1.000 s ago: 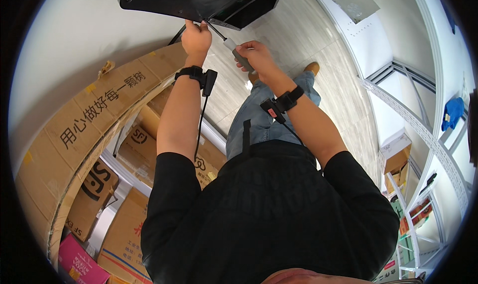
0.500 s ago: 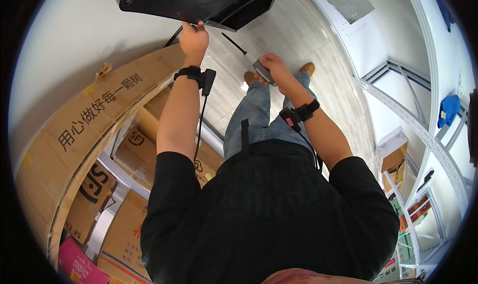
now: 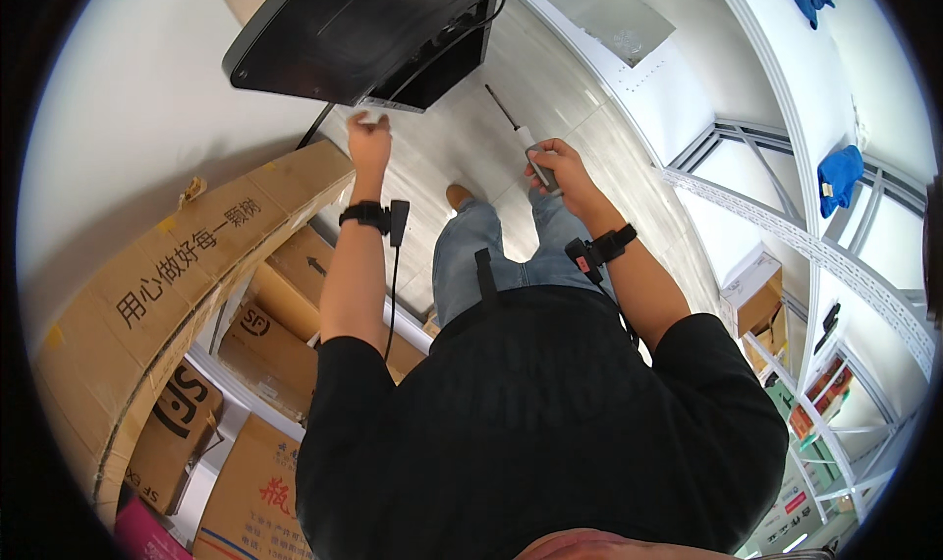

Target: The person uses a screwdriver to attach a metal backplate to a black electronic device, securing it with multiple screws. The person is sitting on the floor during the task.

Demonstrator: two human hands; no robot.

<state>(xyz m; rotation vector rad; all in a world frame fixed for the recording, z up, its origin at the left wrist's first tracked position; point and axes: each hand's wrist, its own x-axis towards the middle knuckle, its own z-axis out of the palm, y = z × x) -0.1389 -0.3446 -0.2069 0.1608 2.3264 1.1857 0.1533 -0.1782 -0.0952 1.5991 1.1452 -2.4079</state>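
Right of centre, a screwdriver [image 3: 545,178] is gripped by the right hand [image 3: 570,170]. The grip of the left hand [image 3: 369,147], near the cut-off black casing [image 3: 344,49], cannot be told. Cardboard [image 3: 128,336] at left is black-lettered.

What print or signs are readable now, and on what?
I'll give locations, not wording.
Black characters: long cardboard strip.
Black lettering: leftmost brown carton, and one above it.
Red characters: carton at bottom; its smaller lines unclear.
Black arrow: topmost carton at left.
Screwdriver: no readable print.
Black shirt: lettering too faint.
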